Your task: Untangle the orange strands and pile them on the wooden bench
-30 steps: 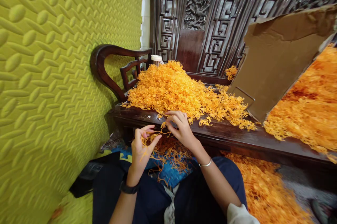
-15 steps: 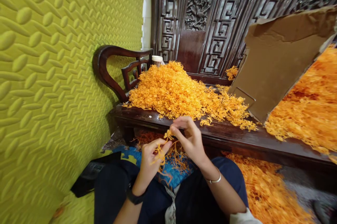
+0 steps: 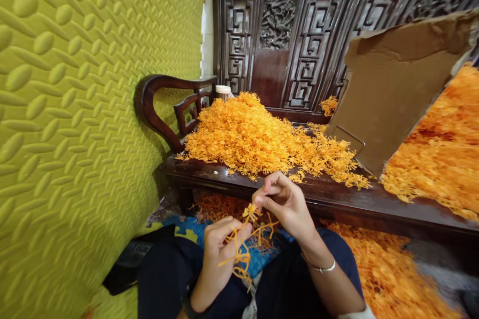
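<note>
Over my lap, my left hand (image 3: pixel 220 254) is closed around thin orange plastic stems (image 3: pixel 243 259) that dangle below its fingers. A small yellow-orange plastic flower piece (image 3: pixel 250 212) sticks up between the two hands. The thumb and fingertips of my right hand (image 3: pixel 288 206) pinch at its upper end. More thin orange strands hang beneath the right hand. Just beyond the hands, a large heap of orange plastic flower pieces (image 3: pixel 243 139) lies on a dark wooden bench (image 3: pixel 209 168).
A cardboard sheet (image 3: pixel 400 94) leans on the bench, with another orange pile (image 3: pixel 441 154) to its right. More orange pieces (image 3: pixel 389 264) cover the floor below. A white-lidded jar (image 3: pixel 223 90) stands behind the heap. A padded yellow wall (image 3: pixel 86 109) borders the left.
Both hands have shifted slightly right and down in the view, still together at the flower piece. The background has also moved a little as the camera tilted.
</note>
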{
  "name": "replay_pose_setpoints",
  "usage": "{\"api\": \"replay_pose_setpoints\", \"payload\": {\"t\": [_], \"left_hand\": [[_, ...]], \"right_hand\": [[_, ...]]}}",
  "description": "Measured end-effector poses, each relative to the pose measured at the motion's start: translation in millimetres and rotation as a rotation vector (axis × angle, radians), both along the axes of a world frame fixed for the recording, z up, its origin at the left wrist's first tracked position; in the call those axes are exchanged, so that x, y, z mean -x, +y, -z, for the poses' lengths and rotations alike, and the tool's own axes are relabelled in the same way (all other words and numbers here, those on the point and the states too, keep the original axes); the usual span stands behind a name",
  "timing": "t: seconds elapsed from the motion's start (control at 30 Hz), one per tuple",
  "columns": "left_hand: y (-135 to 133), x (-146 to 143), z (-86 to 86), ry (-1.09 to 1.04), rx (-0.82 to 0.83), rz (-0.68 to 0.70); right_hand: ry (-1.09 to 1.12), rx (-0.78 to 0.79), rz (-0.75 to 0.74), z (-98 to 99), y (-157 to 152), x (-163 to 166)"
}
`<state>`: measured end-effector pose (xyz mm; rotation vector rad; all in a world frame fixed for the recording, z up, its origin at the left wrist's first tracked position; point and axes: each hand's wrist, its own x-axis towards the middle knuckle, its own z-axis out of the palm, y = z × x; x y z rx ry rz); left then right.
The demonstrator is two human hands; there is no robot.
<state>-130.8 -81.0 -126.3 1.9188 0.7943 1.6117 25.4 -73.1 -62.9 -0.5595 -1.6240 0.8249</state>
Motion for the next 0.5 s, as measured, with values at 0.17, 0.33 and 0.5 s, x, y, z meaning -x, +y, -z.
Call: {"api": "replay_pose_setpoints", "payload": {"t": [0.17,0.33,0.5], "left_hand": [[-1,14,3.3,0.067,-0.047,-0.021],[3,11,2.4,0.149,-0.152,-0.018],[-1,2,1.2,0.152,-0.194,-0.052]], "right_hand": [[-0.502,-0.125,-0.057,-12.6,-14,-9],[-0.591,-0.159,0.045,-9.0,-17,-8],[-0.321,-0.239,0.168,-4.4,-15,-6]]}}
